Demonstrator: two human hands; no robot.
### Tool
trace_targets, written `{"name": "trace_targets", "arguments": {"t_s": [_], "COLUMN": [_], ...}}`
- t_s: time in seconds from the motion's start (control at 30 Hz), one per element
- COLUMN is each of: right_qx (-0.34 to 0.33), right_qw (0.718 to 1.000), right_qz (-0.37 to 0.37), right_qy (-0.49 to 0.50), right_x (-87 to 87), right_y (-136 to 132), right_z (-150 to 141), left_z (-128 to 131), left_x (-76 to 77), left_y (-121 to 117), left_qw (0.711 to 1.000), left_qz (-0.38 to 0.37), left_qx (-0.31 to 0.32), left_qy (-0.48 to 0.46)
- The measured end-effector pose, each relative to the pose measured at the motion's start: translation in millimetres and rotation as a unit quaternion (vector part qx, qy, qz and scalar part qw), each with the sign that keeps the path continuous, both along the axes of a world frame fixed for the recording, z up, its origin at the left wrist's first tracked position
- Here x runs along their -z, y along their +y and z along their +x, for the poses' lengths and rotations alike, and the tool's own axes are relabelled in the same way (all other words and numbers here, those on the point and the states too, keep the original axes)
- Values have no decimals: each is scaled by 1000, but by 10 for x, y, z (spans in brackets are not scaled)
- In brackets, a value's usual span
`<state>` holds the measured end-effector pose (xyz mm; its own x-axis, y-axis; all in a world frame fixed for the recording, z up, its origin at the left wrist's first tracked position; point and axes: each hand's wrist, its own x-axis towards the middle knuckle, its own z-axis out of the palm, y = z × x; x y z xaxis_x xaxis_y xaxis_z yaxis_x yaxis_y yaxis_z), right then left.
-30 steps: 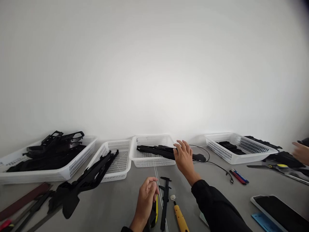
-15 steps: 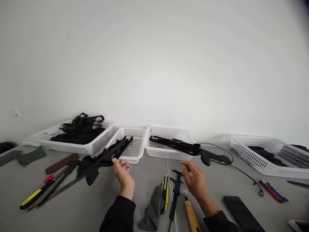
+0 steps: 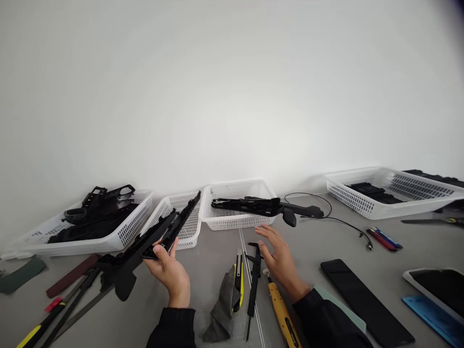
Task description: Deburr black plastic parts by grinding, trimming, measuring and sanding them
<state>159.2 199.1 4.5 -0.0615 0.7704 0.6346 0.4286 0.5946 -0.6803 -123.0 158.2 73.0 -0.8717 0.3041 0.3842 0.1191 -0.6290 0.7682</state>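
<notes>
My left hand (image 3: 171, 276) is closed around the near end of a long, narrow black plastic part (image 3: 181, 220), tilted up and away over the small white basket (image 3: 193, 241). Just left of it, another black plastic part (image 3: 127, 270) with a paddle-shaped end rests partly across that basket. My right hand (image 3: 281, 261) is empty, its fingers apart, above the black caliper (image 3: 255, 275) and the yellow-handled tool (image 3: 281, 309). Beyond it, several black parts (image 3: 250, 207) lie across the middle white basket (image 3: 235, 223), their paddle ends sticking out to the right.
A yellow utility knife (image 3: 238, 285) and a grey cloth (image 3: 220, 314) lie between my arms. At left are a basket (image 3: 119, 239) heaped with black parts and several files. To the right lie a phone-like black slab (image 3: 364, 299), a cable (image 3: 348, 233), pens (image 3: 384, 239) and another basket (image 3: 351, 200).
My left hand, open beside the black parts before, now grips one and has raised it apart from the other. My right hand has opened wider. The view has turned to the right.
</notes>
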Motion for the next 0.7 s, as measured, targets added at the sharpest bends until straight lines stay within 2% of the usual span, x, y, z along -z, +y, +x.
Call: {"name": "trace_targets", "arguments": {"t_s": [0.07,0.13,0.23,0.3,0.4,0.5,0.6,0.7], "right_qx": [-13,-29,-78,-118,-166,-188,-178,-144], "right_qw": [999,998,992,986,979,977,978,979], "right_qz": [-30,-62,-97,-103,-95,-84,-105,-145], "right_qy": [5,15,38,58,71,46,12,-7], "right_x": [-31,-63,-98,-109,-121,-141,-144,-116], "right_y": [-39,-71,-110,-132,-157,-166,-146,-113], "right_z": [-35,-59,-76,-79,-80,-85,-103,-134], "left_z": [56,27,-65,-68,78,324,514,560], "left_x": [2,45,162,244,326,349,356,383], "left_y": [-15,-7,41,66,54,-10,-68,-73], "left_qw": [999,996,980,963,933,911,892,886], "left_qz": [15,14,-47,-96,-170,-225,-247,-242], "left_qx": [30,64,138,199,292,343,377,395], "left_qy": [2,-52,-136,-157,-127,-46,1,-11]}}
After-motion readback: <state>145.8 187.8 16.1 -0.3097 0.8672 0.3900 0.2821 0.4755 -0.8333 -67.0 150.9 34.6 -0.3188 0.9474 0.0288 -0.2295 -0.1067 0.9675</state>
